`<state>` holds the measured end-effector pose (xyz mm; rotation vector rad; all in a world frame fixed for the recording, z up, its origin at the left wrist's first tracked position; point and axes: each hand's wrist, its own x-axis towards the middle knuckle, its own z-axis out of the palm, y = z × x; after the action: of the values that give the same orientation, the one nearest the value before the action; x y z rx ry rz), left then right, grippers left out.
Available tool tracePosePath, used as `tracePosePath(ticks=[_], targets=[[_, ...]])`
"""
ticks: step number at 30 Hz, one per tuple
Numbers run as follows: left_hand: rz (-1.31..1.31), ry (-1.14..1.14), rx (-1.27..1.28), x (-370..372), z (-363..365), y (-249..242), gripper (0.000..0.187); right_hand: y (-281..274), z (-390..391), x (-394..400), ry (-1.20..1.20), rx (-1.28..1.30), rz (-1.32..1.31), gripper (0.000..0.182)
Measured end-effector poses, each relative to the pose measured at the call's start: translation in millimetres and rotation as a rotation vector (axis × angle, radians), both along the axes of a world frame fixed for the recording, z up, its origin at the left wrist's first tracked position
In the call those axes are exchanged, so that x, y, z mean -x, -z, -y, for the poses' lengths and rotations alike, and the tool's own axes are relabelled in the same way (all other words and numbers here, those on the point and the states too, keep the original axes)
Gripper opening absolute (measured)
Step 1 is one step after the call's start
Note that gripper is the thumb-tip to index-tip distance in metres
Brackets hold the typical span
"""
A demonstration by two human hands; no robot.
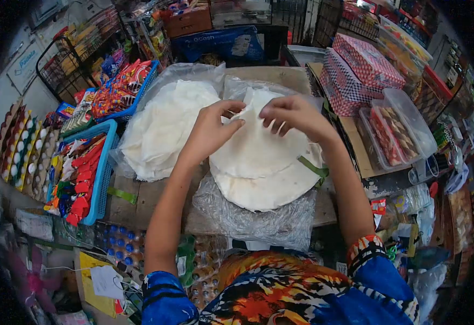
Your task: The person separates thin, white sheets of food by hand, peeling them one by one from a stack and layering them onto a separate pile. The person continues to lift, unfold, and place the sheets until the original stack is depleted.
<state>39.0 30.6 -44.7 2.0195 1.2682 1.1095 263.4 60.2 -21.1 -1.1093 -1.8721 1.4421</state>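
A stack of thin round white wrappers (258, 146), like spring roll wrappers, lies on clear plastic in front of me. The uppermost sheet rises into a fold near the far edge, between my hands. My left hand (213, 130) has thumb and forefinger around the sheet's left side, fingers bent. From the right, my right hand (296, 118) reaches over the stack, its fingers curled and fingertips at the raised fold. Left of it sits a second pile of wrappers (166, 130) on an opened plastic bag. A green strip (314, 169) rests on the stack's right edge.
Blue baskets (108, 162) of packaged snacks stand left of the wooden table (139, 208), beside egg trays (28, 151). Another green strip (122, 195) lies on the wood. At right are checkered boxes (356, 76) and a clear plastic container (397, 130). Bottles (123, 244) stand below the table.
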Motion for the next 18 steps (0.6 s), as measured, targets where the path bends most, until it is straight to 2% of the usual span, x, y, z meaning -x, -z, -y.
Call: tracePosePath(ticks=[3,7,11,18], targets=[[-0.072,0.01,-0.008,-7.6,4.8,-0.8,0.036,18.7,-5.3,6.3,-0.083,0.14,-0.132,0.024],[-0.086,0.032,0.005,-10.3,5.3,1.3,0.037,26.0,-10.3,4.4,-0.048,0.25,-0.307,0.026],[-0.044,0.023,0.035,-15.3,9.9,-1.7,0.036,29.2,-12.6,6.8,0.014,0.326,-0.359,0.024],[0.015,0.041,0.078,-17.2,7.2,-1.1,0.026,40.2,-17.6,6.1,-0.039,0.354,-0.395,0.02]])
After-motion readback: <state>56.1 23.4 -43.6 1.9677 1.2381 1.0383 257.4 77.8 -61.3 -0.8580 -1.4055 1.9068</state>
